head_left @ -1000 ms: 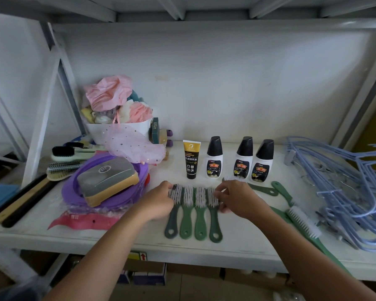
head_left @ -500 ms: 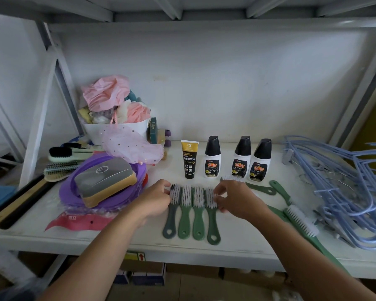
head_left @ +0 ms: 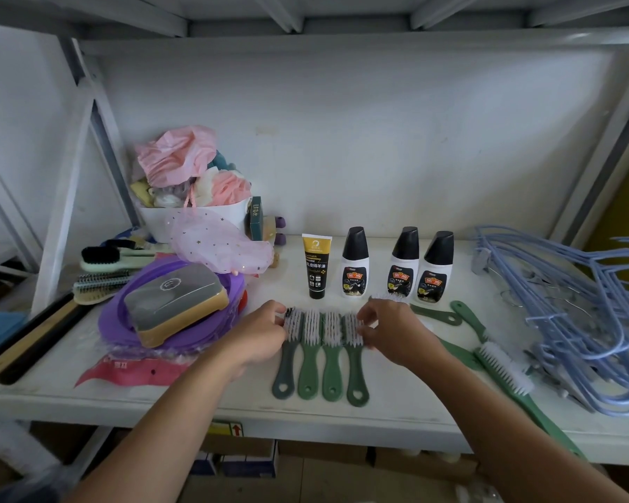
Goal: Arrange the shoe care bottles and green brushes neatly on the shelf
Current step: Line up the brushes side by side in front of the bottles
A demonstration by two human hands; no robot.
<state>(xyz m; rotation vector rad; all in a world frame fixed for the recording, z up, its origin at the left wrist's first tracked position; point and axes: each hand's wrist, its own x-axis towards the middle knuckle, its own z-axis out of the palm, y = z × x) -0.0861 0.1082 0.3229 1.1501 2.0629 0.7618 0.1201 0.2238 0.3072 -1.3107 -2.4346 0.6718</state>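
Observation:
Several green brushes (head_left: 322, 357) lie side by side on the white shelf (head_left: 396, 404), bristles up, handles toward me. My left hand (head_left: 260, 335) presses against the leftmost brush head. My right hand (head_left: 389, 330) touches the rightmost brush head with its fingertips. Behind them stand a black and yellow tube (head_left: 316, 266) and three white shoe care bottles (head_left: 400, 265) with black caps, upright in a row. More green brushes lie loose to the right: one long brush (head_left: 505, 368) at an angle and two handles (head_left: 451, 315) near the bottles.
A purple lid stack with a grey and tan brush box (head_left: 177, 306) sits at the left. Behind it stands a white tub of pink cloth (head_left: 193, 183). Blue hangers (head_left: 578, 314) pile up on the right. Dark sticks (head_left: 33, 339) and bristle brushes lie far left.
Both hands stay at the ends of the brush row, squeezing the heads together. The right fingers have lifted slightly onto the rightmost head. The row looks tighter.

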